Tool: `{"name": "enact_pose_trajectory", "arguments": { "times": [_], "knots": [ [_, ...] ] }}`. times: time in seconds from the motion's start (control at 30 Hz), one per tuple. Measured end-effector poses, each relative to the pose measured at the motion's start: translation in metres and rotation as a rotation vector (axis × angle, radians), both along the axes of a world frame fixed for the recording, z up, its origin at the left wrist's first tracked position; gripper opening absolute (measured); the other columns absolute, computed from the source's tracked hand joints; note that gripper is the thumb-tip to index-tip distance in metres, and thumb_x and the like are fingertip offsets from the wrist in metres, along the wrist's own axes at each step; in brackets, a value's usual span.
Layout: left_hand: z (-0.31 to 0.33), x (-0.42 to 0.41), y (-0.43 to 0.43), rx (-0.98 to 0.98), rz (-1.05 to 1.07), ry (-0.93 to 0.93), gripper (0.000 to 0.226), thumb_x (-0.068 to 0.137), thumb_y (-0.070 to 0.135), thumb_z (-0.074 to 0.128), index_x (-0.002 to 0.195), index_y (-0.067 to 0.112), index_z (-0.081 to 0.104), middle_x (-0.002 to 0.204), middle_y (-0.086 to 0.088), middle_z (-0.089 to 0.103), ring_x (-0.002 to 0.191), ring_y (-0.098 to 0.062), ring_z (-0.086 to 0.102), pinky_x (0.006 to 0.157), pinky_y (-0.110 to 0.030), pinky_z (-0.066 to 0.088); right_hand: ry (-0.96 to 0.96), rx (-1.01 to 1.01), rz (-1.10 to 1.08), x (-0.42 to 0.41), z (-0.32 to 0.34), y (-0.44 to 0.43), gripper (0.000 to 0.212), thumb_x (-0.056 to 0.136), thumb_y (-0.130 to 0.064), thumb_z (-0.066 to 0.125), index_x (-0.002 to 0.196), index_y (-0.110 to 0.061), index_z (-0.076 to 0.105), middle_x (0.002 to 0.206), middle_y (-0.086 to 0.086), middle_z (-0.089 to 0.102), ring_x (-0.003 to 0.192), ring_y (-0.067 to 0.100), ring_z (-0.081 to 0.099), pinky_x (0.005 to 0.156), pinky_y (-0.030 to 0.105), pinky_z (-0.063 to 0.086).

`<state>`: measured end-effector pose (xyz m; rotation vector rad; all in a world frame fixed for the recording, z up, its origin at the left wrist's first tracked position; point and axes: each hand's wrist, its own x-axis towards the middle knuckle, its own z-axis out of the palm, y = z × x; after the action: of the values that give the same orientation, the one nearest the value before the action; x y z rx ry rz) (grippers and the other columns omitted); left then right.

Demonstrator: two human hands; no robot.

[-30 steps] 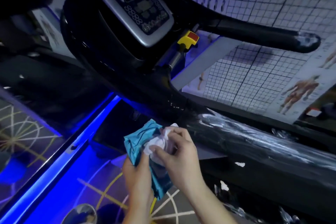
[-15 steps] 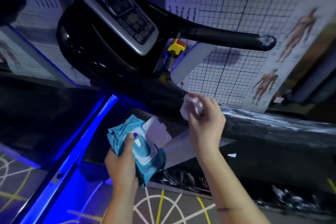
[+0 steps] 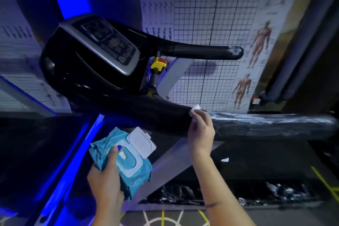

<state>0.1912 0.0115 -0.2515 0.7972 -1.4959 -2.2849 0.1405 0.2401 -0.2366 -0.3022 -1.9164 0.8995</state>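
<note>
Wall chart (image 3: 201, 24) unreadable; right hand (image 3: 201, 132) pinches wipe (image 3: 195, 108), left hand (image 3: 105, 180) grips pack (image 3: 142, 174).

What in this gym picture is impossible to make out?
Head view, crumpled white wipe: mostly hidden inside the right hand.
Head view, grey treadmill control panel: button labels blurred and dim.
Head view, soft blue wipe pack: underside covered by the left hand.
Head view, anatomy wall poster: lettering too small.
</note>
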Motion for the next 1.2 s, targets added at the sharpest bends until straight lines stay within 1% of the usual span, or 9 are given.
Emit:
{"name": "enact_pose_trajectory", "arguments": {
  "times": [0.13,0.3,0.43,0.53,0.63,0.7,0.97,1.1,1.2],
  "knots": [
    [-0.006,0.000,0.009,-0.007,-0.006,-0.021,0.039,0.088,0.037,0.086,0.118,0.015,0.075,0.103,-0.005,0.080,0.086,-0.025,0.078,0.081,-0.044,0.062,0.078,-0.300,0.000,0.029,-0.003,-0.031,0.038,0.079,0.007,0.072,0.111,-0.012,0.076,0.108,0.001,0.065,0.098,0.003,0.063,0.086,0.010,0.047],
    [-0.017,0.010,0.017,-0.001,-0.060,-0.024,0.027,0.092,0.029,0.083,0.115,0.019,0.073,0.100,0.000,0.078,0.083,-0.020,0.077,0.080,-0.039,0.059,-0.045,-1.461,-0.048,0.036,-0.045,-0.038,0.013,0.082,-0.013,0.080,0.093,-0.007,0.078,0.085,0.001,0.075,0.083,0.017,0.068,0.077,0.031,0.051],
    [-0.016,0.009,0.021,-0.016,-0.057,-0.012,0.032,0.091,0.033,0.084,0.120,0.020,0.075,0.104,-0.001,0.080,0.088,-0.022,0.080,0.083,-0.044,0.062,0.006,-1.687,0.146,0.037,-0.045,-0.021,0.010,0.091,-0.015,0.074,0.097,-0.008,0.075,0.090,0.004,0.075,0.081,0.015,0.070,0.073,0.027,0.055],
    [-0.011,0.007,0.026,-0.021,-0.078,-0.014,0.030,0.093,0.033,0.082,0.119,0.021,0.074,0.103,0.000,0.080,0.086,-0.021,0.080,0.079,-0.041,0.062,0.020,-1.719,0.324,0.024,-0.041,-0.018,0.017,0.099,-0.024,0.065,0.110,-0.014,0.074,0.100,0.000,0.071,0.095,0.013,0.065,0.083,0.030,0.053],
    [-0.015,0.009,0.033,-0.045,-0.110,-0.032,0.032,0.092,0.034,0.083,0.119,0.021,0.073,0.105,-0.001,0.080,0.091,-0.025,0.079,0.085,-0.048,0.063,0.004,-1.678,0.436,0.014,-0.035,-0.020,0.029,0.105,-0.023,0.051,0.081,-0.010,0.060,0.070,0.009,0.051,0.061,0.019,0.049,0.059,0.029,0.040],
    [-0.018,0.012,0.036,-0.053,-0.126,-0.047,0.032,0.091,0.035,0.083,0.119,0.023,0.074,0.105,-0.001,0.081,0.093,-0.026,0.079,0.087,-0.052,0.063,0.051,-1.683,0.480,0.009,-0.033,-0.021,0.026,0.105,-0.018,0.050,0.083,-0.006,0.054,0.075,0.013,0.046,0.063,0.023,0.047,0.060,0.030,0.042],
    [-0.008,0.004,0.050,-0.042,-0.111,-0.029,0.030,0.094,0.032,0.080,0.122,0.024,0.072,0.107,0.002,0.079,0.092,-0.022,0.078,0.080,-0.040,0.060,0.157,-1.843,0.126,0.006,-0.026,0.007,0.006,0.093,0.002,0.064,0.098,0.002,0.066,0.088,0.013,0.064,0.073,0.016,0.062,0.058,0.020,0.055],
    [-0.008,0.002,0.053,-0.057,-0.117,-0.031,0.025,0.094,0.033,0.081,0.116,0.023,0.075,0.104,0.001,0.080,0.092,-0.022,0.079,0.084,-0.045,0.062,0.296,-1.562,0.110,0.008,-0.025,0.047,0.021,0.086,0.005,0.054,0.073,-0.010,0.047,0.072,0.015,0.040,0.060,0.021,0.038,0.045,0.025,0.033],
    [-0.011,0.005,0.055,-0.055,-0.131,-0.038,0.024,0.094,0.031,0.081,0.116,0.023,0.074,0.105,0.001,0.080,0.093,-0.022,0.078,0.085,-0.045,0.061,0.334,-1.515,0.002,0.022,-0.019,0.079,0.020,0.083,0.007,0.053,0.071,-0.007,0.049,0.066,0.010,0.043,0.058,0.019,0.037,0.047,0.026,0.028]
  ]
}}
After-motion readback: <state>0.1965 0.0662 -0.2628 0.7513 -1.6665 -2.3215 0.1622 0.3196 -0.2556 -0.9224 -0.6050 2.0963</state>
